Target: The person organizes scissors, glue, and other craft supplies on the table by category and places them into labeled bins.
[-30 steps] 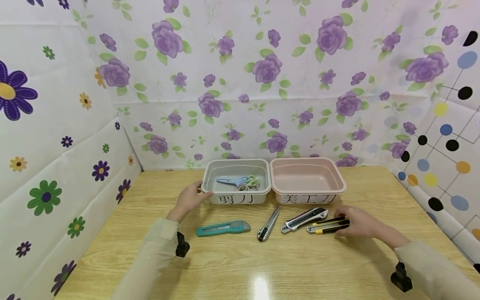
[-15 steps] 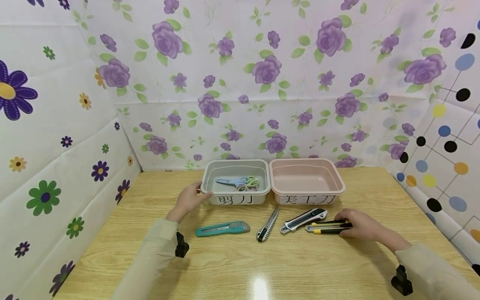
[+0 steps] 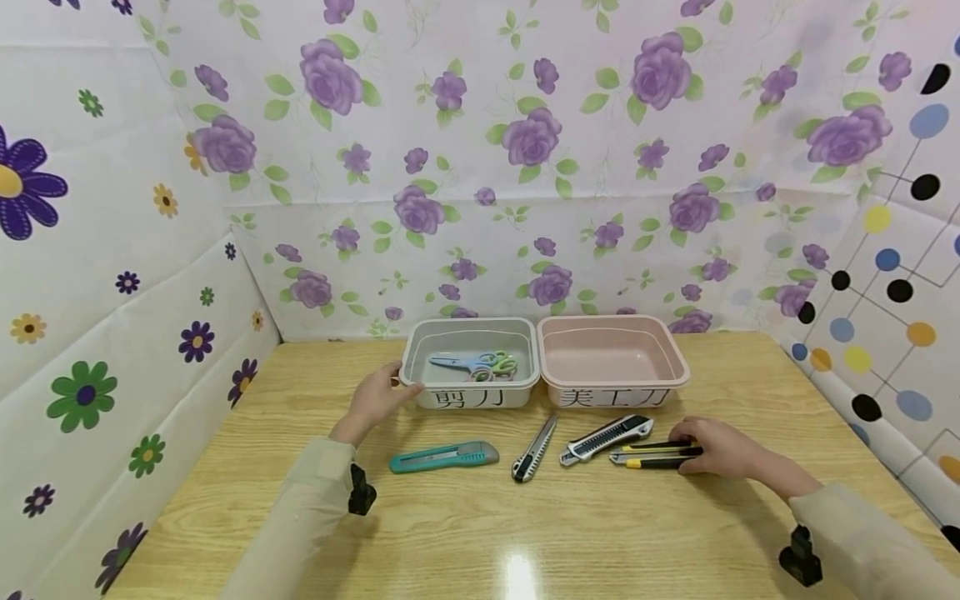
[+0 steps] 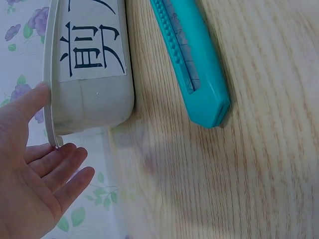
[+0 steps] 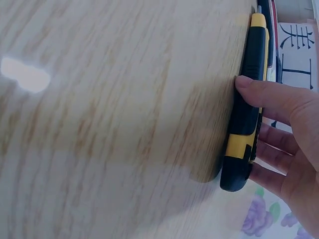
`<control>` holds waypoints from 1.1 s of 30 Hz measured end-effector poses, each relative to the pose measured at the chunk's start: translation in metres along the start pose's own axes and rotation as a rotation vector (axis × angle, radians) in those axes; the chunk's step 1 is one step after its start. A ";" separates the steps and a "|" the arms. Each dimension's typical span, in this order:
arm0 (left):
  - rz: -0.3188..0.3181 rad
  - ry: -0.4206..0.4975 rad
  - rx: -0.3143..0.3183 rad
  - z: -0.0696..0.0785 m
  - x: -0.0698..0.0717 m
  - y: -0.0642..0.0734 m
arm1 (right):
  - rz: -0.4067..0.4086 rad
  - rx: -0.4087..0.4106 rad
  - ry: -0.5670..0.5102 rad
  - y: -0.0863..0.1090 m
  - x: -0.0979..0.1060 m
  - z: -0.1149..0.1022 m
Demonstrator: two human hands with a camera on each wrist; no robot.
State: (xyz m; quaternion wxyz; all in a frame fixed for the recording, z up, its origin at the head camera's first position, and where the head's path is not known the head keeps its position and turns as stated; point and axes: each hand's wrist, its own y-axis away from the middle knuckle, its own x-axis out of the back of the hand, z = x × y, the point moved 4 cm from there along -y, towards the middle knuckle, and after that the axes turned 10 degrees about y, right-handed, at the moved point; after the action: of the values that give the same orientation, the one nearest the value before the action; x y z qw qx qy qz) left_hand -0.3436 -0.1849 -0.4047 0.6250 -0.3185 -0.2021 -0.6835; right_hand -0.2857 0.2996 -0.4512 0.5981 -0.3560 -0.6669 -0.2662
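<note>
My left hand (image 3: 377, 398) pinches the left front corner of the grey plastic basket (image 4: 89, 102); its thumb lies on the rim and the fingers curl by the edge. Inside that basket are scissors (image 3: 468, 363) with blue and green parts. On the right, my right hand (image 3: 716, 448) grips a black and yellow utility knife (image 5: 247, 99) lying on the table, thumb on the near side and fingers on the far side. Left of it lie a silver and black utility knife (image 3: 607, 439), a slimmer silver one (image 3: 536, 448) and a teal one (image 3: 444, 457).
A pink plastic basket (image 3: 615, 358) stands right beside the grey one. Both carry white labels with black characters. The wooden table (image 3: 450, 533) ends at a flowered cloth backdrop (image 3: 480, 208), with patterned cloth at both sides too.
My right hand has shifted slightly right along the black and yellow utility knife, which stays in nearly the same place. The left hand keeps its hold on the grey basket.
</note>
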 end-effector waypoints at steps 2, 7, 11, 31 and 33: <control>-0.002 0.004 -0.001 0.000 0.000 0.001 | -0.014 -0.012 -0.008 -0.001 0.000 -0.001; -0.011 0.019 -0.005 0.000 0.000 0.001 | -0.018 -0.007 -0.021 -0.002 0.001 -0.002; -0.009 0.029 -0.011 0.000 0.000 0.001 | -0.006 0.012 -0.023 -0.004 0.000 -0.003; -0.006 0.041 0.000 0.000 0.000 0.001 | 0.039 0.057 0.000 -0.011 0.024 -0.017; -0.005 0.042 -0.001 0.000 -0.001 0.001 | 0.061 0.075 0.004 -0.013 0.029 -0.018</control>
State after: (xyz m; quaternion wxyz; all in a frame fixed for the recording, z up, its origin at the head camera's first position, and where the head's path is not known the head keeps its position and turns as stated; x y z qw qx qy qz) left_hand -0.3427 -0.1844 -0.4051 0.6273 -0.3038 -0.1893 -0.6916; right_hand -0.2859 0.2826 -0.4195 0.6202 -0.3531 -0.6639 -0.2235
